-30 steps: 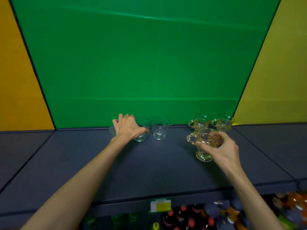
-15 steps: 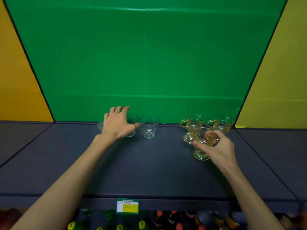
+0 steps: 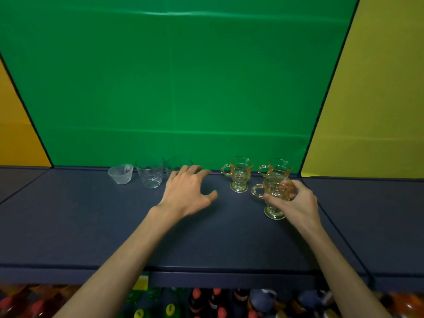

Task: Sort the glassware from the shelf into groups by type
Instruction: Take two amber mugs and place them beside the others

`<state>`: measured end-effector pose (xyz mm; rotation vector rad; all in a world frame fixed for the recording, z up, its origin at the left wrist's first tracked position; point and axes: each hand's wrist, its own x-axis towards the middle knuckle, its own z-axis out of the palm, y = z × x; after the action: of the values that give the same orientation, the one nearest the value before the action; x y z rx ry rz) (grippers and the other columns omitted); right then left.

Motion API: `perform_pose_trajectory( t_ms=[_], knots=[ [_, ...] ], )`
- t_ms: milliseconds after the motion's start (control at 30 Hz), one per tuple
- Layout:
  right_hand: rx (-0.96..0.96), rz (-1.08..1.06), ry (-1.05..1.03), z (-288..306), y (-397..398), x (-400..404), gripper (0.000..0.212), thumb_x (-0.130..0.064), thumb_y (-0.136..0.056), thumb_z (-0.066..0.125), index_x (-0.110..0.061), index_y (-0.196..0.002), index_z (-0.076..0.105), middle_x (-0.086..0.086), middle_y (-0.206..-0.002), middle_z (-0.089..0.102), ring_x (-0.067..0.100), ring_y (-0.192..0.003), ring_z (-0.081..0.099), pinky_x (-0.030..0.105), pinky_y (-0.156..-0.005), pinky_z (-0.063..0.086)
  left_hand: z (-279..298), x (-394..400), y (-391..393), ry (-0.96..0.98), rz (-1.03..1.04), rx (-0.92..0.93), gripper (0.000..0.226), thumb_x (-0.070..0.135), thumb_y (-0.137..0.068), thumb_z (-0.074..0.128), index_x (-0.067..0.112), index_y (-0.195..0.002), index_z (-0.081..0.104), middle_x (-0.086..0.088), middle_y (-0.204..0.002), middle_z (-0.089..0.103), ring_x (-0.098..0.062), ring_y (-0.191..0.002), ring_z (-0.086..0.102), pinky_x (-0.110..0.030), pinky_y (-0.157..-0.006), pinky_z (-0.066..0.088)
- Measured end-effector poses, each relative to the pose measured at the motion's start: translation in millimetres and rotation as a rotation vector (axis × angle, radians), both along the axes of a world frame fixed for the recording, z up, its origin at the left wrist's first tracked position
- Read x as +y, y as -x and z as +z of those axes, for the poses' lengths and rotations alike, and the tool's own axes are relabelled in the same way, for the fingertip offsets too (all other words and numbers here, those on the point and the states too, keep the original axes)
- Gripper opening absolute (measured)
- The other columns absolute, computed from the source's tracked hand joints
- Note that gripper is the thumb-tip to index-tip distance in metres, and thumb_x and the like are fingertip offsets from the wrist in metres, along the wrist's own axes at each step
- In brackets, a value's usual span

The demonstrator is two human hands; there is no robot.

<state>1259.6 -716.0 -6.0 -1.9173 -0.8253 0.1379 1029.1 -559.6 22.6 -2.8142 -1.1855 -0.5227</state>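
Left hand (image 3: 187,192) has left the tumblers — amber mug (image 3: 274,196) gripped upright.

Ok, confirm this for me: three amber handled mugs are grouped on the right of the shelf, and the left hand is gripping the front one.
Wrong hand. In the head view the right hand grips the front amber mug; the left hand holds nothing and lies spread over the shelf, in front of a clear tumbler. The rest stands: three amber handled mugs on the right, the other two behind.
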Motion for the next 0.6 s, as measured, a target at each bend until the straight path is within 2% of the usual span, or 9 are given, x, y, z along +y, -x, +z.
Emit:
perform_pose_trajectory(
  t_ms=[167,267,333,400,467,500,600],
  knots=[
    [0.04,-0.014,-0.01,-3.3,-13.6,-6.8,0.047,-0.035,-0.059,0.091,-0.027,-0.097,0.064,-0.012,-0.091,0.072,0.006,-0.084,0.068,0.036,-0.083,0.057,-7.2,-8.9,-13.6,0.035,-0.008,0.027,0.072,0.064,-0.082,0.048,0.03,-0.144,0.049,0.002,-0.147,0.05,-0.024,-0.133,0.045,-0.043,-0.108,0.035],
    [0.046,-0.012,-0.011,-2.5,-18.8,-9.7,0.05,-0.032,-0.062,0.09,-0.025,-0.103,0.063,-0.011,-0.098,0.07,0.009,-0.09,0.068,0.031,-0.081,0.053,-9.3,-12.7,-19.0,0.051,-0.007,0.036,0.072,0.065,-0.081,0.048,0.031,-0.144,0.049,0.004,-0.148,0.05,-0.023,-0.133,0.044,-0.043,-0.109,0.034],
    [0.042,0.01,0.004,0.3,-21.2,-11.9,0.056,-0.03,-0.065,0.089,-0.027,-0.111,0.058,-0.011,-0.104,0.067,0.011,-0.098,0.065,0.027,-0.08,0.047,-9.9,-14.6,-20.9,0.058,-0.006,0.039,0.072,0.065,-0.081,0.049,0.031,-0.144,0.049,0.003,-0.149,0.048,-0.023,-0.135,0.043,-0.043,-0.11,0.033],
    [0.013,0.042,0.053,3.7,-23.8,-13.1,0.076,-0.032,-0.067,0.089,-0.022,-0.132,0.051,-0.006,-0.12,0.063,0.011,-0.107,0.058,0.026,-0.088,0.042,-9.6,-16.2,-21.7,0.058,-0.002,0.039,0.071,0.064,-0.082,0.051,0.031,-0.145,0.048,0.003,-0.15,0.048,-0.023,-0.135,0.043,-0.043,-0.111,0.033],
    [-0.063,0.06,0.117,9.0,-24.9,-13.4,0.097,-0.042,-0.067,0.088,-0.018,-0.147,0.038,-0.001,-0.138,0.054,0.017,-0.121,0.052,0.032,-0.099,0.042,-8.3,-17.5,-21.8,0.051,0.004,0.035,0.07,0.064,-0.082,0.052,0.031,-0.145,0.048,0.003,-0.149,0.048,-0.023,-0.135,0.043,-0.043,-0.11,0.033],
    [-0.131,0.065,0.15,11.5,-24.5,-12.6,0.1,-0.049,-0.068,0.085,-0.018,-0.149,0.034,0.0,-0.144,0.049,0.019,-0.128,0.049,0.037,-0.102,0.041,-7.6,-18.2,-21.2,0.049,0.007,0.033,0.07,0.063,-0.083,0.052,0.031,-0.145,0.048,0.003,-0.149,0.048,-0.023,-0.135,0.043,-0.043,-0.11,0.033],
    [-0.39,0.102,0.213,19.1,-18.4,-4.9,0.085,-0.058,-0.077,0.073,-0.019,-0.146,0.041,0.002,-0.144,0.047,0.023,-0.131,0.046,0.041,-0.106,0.038,-3.9,-20.3,-16.1,0.025,0.018,0.026,0.07,0.064,-0.082,0.052,0.031,-0.144,0.049,0.004,-0.148,0.049,-0.022,-0.134,0.043,-0.043,-0.109,0.034]
  ],
)
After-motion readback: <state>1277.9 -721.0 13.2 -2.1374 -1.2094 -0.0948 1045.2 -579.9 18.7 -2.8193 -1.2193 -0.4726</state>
